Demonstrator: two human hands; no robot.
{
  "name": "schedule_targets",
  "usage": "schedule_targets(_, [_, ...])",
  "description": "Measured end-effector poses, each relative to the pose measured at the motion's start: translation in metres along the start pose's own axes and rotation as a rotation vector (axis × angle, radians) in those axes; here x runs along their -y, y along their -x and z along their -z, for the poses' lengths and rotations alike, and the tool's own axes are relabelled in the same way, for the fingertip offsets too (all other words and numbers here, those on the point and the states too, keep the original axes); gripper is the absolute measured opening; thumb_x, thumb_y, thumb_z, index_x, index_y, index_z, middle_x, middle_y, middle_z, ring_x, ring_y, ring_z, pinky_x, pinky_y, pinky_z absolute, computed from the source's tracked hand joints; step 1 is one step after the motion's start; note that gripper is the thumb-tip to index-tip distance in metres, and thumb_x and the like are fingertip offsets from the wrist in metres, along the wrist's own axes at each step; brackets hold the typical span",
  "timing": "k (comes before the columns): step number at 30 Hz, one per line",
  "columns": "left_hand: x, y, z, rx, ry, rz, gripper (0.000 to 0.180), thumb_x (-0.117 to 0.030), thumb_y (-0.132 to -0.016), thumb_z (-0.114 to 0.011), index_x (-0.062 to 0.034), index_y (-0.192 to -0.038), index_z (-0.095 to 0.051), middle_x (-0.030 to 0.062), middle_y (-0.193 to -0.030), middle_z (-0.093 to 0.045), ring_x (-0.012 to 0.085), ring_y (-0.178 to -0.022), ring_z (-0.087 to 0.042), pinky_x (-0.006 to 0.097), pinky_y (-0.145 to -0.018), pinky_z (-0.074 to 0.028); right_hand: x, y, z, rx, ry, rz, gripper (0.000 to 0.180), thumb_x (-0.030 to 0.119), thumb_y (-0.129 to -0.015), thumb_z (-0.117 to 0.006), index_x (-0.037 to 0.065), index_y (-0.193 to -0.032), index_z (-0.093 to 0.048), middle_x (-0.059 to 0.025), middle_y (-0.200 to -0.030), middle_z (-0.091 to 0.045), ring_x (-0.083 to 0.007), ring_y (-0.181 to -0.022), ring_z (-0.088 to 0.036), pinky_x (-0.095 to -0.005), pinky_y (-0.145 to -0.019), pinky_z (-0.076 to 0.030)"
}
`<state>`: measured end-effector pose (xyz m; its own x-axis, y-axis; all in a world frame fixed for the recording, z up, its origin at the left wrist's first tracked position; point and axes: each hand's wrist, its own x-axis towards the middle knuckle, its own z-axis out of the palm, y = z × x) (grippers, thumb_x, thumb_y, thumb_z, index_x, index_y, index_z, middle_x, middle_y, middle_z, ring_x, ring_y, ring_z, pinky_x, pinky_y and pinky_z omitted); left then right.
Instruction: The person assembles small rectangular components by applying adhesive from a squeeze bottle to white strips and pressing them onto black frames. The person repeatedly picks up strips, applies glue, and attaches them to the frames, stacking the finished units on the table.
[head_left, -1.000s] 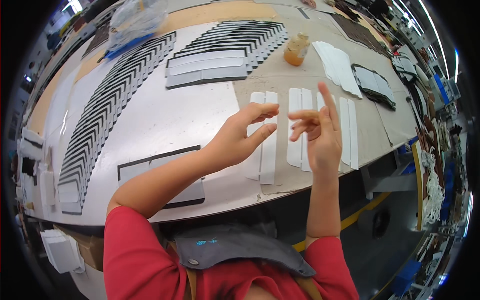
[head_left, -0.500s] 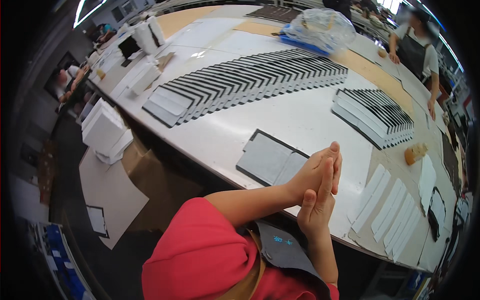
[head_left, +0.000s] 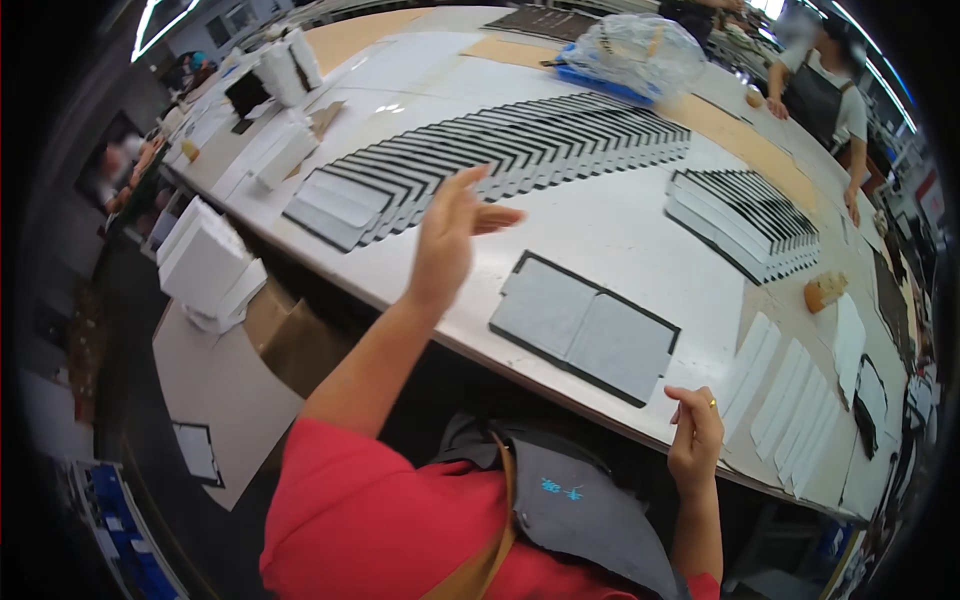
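My left hand (head_left: 447, 245) is raised over the table, fingers stretched out and holding nothing, near the front end of a long row of overlapping grey panels with black edges (head_left: 345, 210). Close to the table's front edge my right hand (head_left: 695, 440) has its fingers curled in, a ring on one finger, and nothing shows in it. Between the hands lies a single grey panel with a black border (head_left: 590, 325), flat, with a crease across its middle. Neither hand touches it.
A shorter row of similar panels (head_left: 745, 225) lies at right, near an amber jar (head_left: 825, 291) and white strips (head_left: 795, 410). Farther back is a clear plastic bag (head_left: 640, 55) on a blue tray. White stacks (head_left: 205, 260) stand at left. A co-worker (head_left: 825, 90) stands across the table.
My hands were pressed together above the panel and have parted. The left swung left and away; the right drew down to the right, leaving the whole panel in view.
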<state>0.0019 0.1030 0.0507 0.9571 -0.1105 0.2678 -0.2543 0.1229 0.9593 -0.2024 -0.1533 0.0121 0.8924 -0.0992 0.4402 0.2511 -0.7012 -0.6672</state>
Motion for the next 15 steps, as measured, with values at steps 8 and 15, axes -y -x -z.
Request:
schedule_targets(8, [0.109, 0.001, 0.07, 0.077, -1.194, -0.035, 0.041, -0.02, -0.093, -0.042, -0.0056, -0.131, -0.038, 0.0132, -0.127, -0.047, 0.0287, -0.121, -0.039, 0.045, -0.102, -0.021, -0.066, 0.035, 0.034, 0.457, 0.068, 0.265, 0.03, 0.001, -0.074, -0.06, 0.009, -0.102, -0.061, -0.0075, -0.059, -0.051, -0.0252, -0.05, -0.052, -0.0362, -0.046, -0.04])
schedule_targets(15, [0.095, -0.002, 0.057, 0.105, -1.414, 0.071, 0.042, -0.017, -0.086, -0.045, -0.0031, -0.126, -0.04, 0.0139, -0.129, -0.043, 0.0292, -0.122, -0.035, 0.043, -0.103, -0.02, -0.067, 0.002, 0.066, 0.712, -0.632, -0.649, 0.026, 0.027, -0.088, -0.043, 0.015, -0.105, -0.058, -0.0112, -0.091, -0.053, -0.0261, -0.092, -0.053, -0.0351, -0.081, -0.043])
